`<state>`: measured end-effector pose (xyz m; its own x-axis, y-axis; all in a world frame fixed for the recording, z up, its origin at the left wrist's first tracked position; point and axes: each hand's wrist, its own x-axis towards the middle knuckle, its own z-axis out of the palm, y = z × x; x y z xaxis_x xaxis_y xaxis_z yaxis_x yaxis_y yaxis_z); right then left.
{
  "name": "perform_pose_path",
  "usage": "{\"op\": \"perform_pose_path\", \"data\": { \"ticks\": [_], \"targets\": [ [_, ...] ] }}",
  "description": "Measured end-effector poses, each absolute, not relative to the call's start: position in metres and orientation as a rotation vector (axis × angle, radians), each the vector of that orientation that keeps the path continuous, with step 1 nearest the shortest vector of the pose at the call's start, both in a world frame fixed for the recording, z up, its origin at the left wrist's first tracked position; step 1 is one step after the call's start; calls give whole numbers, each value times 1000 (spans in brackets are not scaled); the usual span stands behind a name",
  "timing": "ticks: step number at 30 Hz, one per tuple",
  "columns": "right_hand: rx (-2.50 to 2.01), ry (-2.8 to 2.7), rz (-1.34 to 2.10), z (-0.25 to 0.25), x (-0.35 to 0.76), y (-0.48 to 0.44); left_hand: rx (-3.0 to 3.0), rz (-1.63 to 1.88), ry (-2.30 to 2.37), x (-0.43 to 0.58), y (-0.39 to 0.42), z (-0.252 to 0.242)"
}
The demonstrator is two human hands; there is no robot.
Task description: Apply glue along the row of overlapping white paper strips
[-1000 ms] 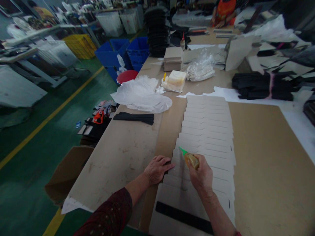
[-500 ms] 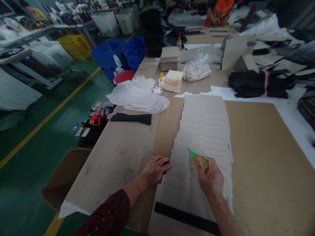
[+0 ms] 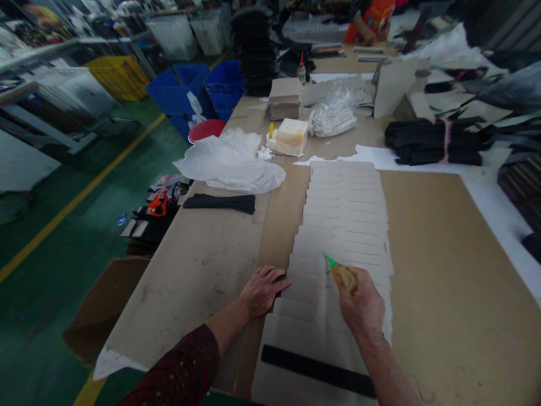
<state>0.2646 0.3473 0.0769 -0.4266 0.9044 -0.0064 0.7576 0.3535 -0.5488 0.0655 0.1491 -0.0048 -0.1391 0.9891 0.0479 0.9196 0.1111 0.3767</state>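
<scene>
Glue bottle [image 3: 343,274] in right hand [image 3: 362,304], bare board [image 3: 443,270] rightward.

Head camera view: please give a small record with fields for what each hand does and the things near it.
left hand: flat on edge of overlapped grey card sheets
right hand: grips amber glue bottle with green nozzle, tip over the sheets
nearest sheet: carries black strip
surface: brown cardboard-covered table
beyond: crumpled white plastic bag

A green floor [image 3: 63,237] with a yellow line [image 3: 80,197] runs beside blue bins [image 3: 203,90].
</scene>
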Motion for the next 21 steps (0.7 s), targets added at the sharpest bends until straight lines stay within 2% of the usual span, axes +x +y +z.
{"op": "perform_pose_path", "data": {
  "ticks": [21],
  "targets": [
    [-1583,-2213,708,80,284,374,1902,444,2190,66,150,-2]
  ]
}}
